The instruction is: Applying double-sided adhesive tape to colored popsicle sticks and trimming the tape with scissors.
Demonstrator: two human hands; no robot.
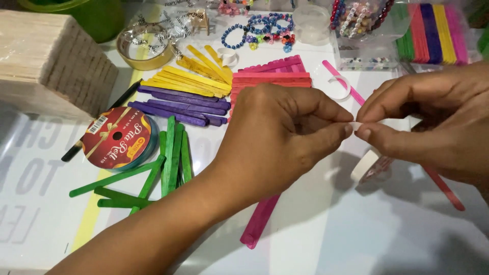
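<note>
Head view: left hand [285, 132] and right hand [433, 122] meet fingertip to fingertip, both pinched on a small white tape piece [355, 125] above the counter [316, 239]. White tape roll [365, 164] lies just below; pink sticks [270, 74], green sticks [170, 158] beside.

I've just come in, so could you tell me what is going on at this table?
A person pinches a small white strip of tape between the left hand and right hand, above a white tape roll. Purple, yellow, green and pink craft sticks lie on the table.
</note>
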